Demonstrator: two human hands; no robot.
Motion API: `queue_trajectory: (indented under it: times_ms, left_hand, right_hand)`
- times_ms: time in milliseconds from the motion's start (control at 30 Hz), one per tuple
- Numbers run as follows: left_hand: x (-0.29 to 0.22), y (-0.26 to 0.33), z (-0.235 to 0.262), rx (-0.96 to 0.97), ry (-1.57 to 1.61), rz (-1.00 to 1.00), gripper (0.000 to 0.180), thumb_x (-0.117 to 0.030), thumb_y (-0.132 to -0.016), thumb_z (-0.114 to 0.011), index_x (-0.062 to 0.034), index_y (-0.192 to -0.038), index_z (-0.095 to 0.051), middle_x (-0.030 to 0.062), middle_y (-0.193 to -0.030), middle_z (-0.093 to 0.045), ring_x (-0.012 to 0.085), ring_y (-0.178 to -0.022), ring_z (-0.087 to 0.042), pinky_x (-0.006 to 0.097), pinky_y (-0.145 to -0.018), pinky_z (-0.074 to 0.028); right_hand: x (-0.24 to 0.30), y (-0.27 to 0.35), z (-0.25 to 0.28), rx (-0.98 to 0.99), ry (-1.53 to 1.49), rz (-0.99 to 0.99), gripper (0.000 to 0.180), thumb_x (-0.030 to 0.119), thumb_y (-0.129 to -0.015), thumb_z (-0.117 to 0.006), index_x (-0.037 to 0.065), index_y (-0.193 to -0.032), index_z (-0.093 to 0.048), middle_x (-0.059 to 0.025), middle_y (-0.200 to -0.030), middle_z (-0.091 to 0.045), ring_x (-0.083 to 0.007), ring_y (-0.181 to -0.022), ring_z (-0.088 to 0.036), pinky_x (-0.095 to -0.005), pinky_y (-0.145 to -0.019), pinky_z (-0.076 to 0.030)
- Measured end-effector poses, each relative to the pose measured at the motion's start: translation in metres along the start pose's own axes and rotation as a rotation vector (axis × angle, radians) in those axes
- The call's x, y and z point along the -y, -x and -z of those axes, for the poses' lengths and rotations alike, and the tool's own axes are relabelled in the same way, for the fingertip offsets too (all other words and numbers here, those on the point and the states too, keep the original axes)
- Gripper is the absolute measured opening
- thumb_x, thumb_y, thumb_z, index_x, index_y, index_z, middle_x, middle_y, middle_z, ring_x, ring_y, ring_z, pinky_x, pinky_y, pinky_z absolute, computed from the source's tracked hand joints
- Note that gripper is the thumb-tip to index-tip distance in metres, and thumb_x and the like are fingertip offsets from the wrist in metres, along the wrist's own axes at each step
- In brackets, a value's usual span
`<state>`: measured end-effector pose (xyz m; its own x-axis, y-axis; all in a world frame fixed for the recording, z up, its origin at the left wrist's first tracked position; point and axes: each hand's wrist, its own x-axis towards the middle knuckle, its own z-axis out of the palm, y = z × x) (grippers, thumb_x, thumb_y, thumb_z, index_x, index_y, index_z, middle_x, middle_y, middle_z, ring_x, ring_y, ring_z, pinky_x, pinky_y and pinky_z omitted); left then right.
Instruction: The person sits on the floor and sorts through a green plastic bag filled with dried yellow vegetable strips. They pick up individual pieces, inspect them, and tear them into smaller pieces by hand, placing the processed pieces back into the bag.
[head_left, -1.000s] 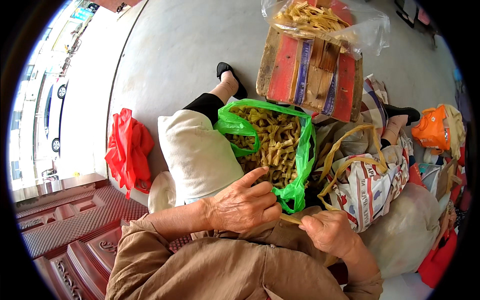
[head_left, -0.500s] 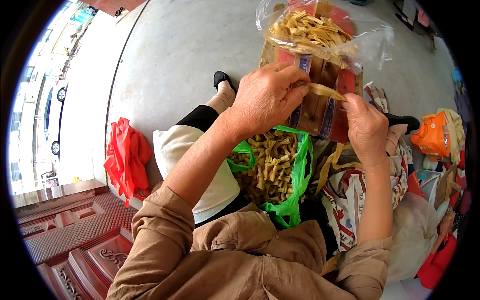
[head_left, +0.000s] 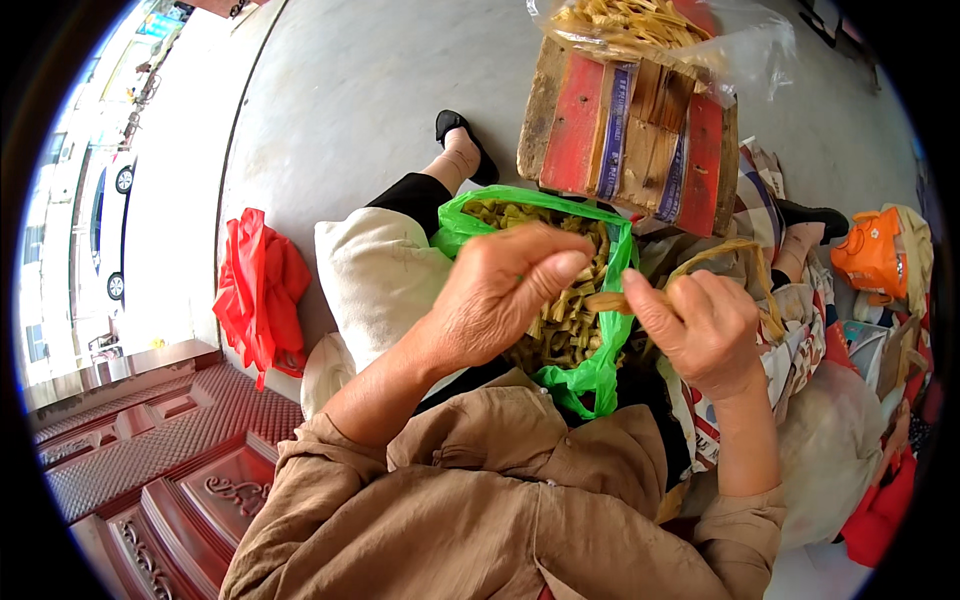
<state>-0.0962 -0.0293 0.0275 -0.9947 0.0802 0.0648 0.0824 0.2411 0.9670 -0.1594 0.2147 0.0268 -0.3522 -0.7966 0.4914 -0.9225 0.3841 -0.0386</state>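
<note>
My right hand (head_left: 705,325) is closed on a yellowish dried strip, whose short end (head_left: 605,302) sticks out from its fingers toward the left. Close by on the left, my left hand (head_left: 510,285) has its thumb and fingers drawn together; whether anything thin sits in that pinch is hidden. Both hands hover above a green plastic bag (head_left: 600,375) between my legs, filled with knotted pieces (head_left: 560,325) of the same dried material. More long strips (head_left: 745,248) loop behind my right hand, over the cloth beside my leg.
Ahead stands a wooden board stand (head_left: 570,125) with red and blue bands, bearing a clear plastic bag (head_left: 755,45) of loose strips (head_left: 630,25). A red bag (head_left: 260,290) lies left. At right are an orange bag (head_left: 868,255), patterned cloth and a translucent bag (head_left: 830,450).
Both hands have come down and back from the stand to above the green bag. The strip stretched between them is now in the right hand, its end short. The view has shifted slightly.
</note>
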Motion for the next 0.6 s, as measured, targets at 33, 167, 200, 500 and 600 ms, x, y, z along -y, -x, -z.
queue_trajectory:
  times_ms: [33, 167, 200, 500, 600]
  left_hand:
    - [-0.003, 0.009, -0.007, 0.16, 0.268, 0.195, 0.028, -0.023, -0.104, -0.058, 0.003, -0.109, -0.068, 0.0084, -0.089, -0.069, 0.0154, -0.078, -0.067, 0.031, -0.066, -0.054]
    - [-0.005, 0.039, -0.014, 0.535, 0.544, 0.516, 0.033, -0.027, -0.108, -0.051, 0.0018, -0.105, -0.067, 0.0011, -0.071, -0.06, 0.0079, -0.063, -0.057, 0.024, -0.06, -0.047]
    - [-0.005, 0.049, -0.016, 0.546, 0.599, 0.514, 0.032, -0.026, -0.108, -0.052, 0.0016, -0.104, -0.067, 0.0005, -0.069, -0.059, 0.0079, -0.062, -0.056, 0.024, -0.06, -0.046]
    - [-0.051, 0.092, 0.006, 0.439, 1.075, 0.196, 0.022, -0.018, -0.1, -0.063, 0.0023, -0.098, -0.07, 0.0104, -0.08, -0.065, 0.0199, -0.074, -0.062, 0.035, -0.07, -0.053]
    - [-0.048, 0.076, 0.006, 0.422, 0.968, -0.1, 0.017, -0.01, -0.09, -0.074, 0.0017, -0.102, -0.071, 0.0204, -0.116, -0.068, 0.0313, -0.117, -0.061, 0.042, -0.098, -0.049]
  right_hand:
    - [0.007, -0.004, -0.001, -0.003, 0.003, 0.055, 0.038, 0.012, -0.079, -0.071, 0.012, -0.117, -0.07, 0.0009, -0.07, -0.043, -0.0146, -0.059, -0.049, -0.0286, -0.048, -0.041]
    - [0.025, 0.0, 0.0, -0.029, -0.031, 0.159, 0.037, 0.016, -0.083, -0.069, 0.008, -0.119, -0.066, 0.0016, -0.071, -0.044, -0.0137, -0.06, -0.049, -0.0279, -0.049, -0.039]
    - [0.029, 0.005, 0.002, -0.029, -0.052, 0.147, 0.037, 0.016, -0.084, -0.069, 0.007, -0.12, -0.065, 0.001, -0.071, -0.045, -0.0146, -0.06, -0.049, -0.0288, -0.049, -0.039]
    - [0.056, 0.042, 0.009, -0.121, -0.65, -0.39, 0.022, 0.008, -0.092, -0.068, 0.001, -0.112, -0.064, -0.0126, -0.082, -0.065, -0.0284, -0.066, -0.062, -0.0366, -0.06, -0.051]
    - [0.091, 0.037, 0.002, 0.173, -1.259, -0.569, 0.021, 0.021, -0.102, -0.06, 0.002, -0.11, -0.064, -0.008, -0.076, -0.062, -0.0179, -0.065, -0.061, -0.0305, -0.06, -0.049]
